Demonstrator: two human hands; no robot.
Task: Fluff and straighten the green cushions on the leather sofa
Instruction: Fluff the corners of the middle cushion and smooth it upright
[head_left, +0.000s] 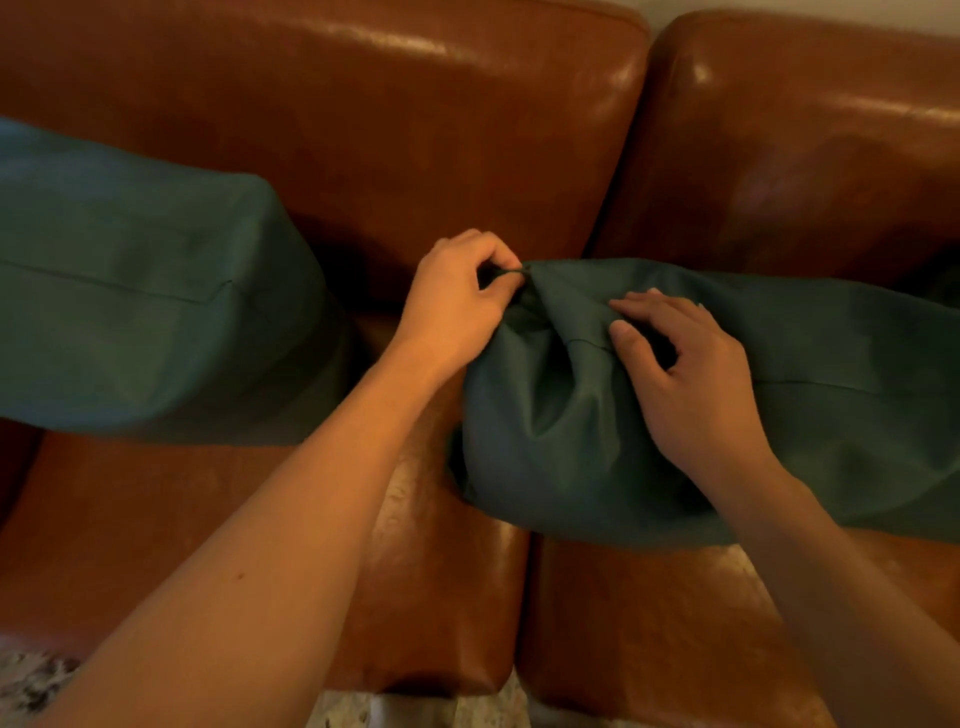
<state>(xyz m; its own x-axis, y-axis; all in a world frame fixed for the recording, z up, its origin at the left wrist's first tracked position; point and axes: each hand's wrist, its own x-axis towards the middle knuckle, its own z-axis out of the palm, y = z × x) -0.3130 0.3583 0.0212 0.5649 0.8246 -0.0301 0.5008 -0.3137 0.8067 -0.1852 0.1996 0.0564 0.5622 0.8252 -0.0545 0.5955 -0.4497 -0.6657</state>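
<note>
Head cam, left to right: plump green cushion (135, 301) against the sofa back (363, 130), left hand (457, 296) pinching the rumpled cushion (805, 374)'s near corner, right hand (691, 374) spread flat on it. Its long axis runs off rightward.

Two dark green fabric cushions lie on a brown leather sofa (395, 130). The left cushion (145, 306), at nine o'clock, leans against the backrest, plump and smooth, with a straight seam line across its face. The right cushion (831, 415), at three o'clock, lies across the seat where the two seat pads meet. Its corner toward twelve o'clock is bunched into deep folds, pinched tight by the left hand (457, 301), while the right hand (691, 389) presses flat on its top.
</note>
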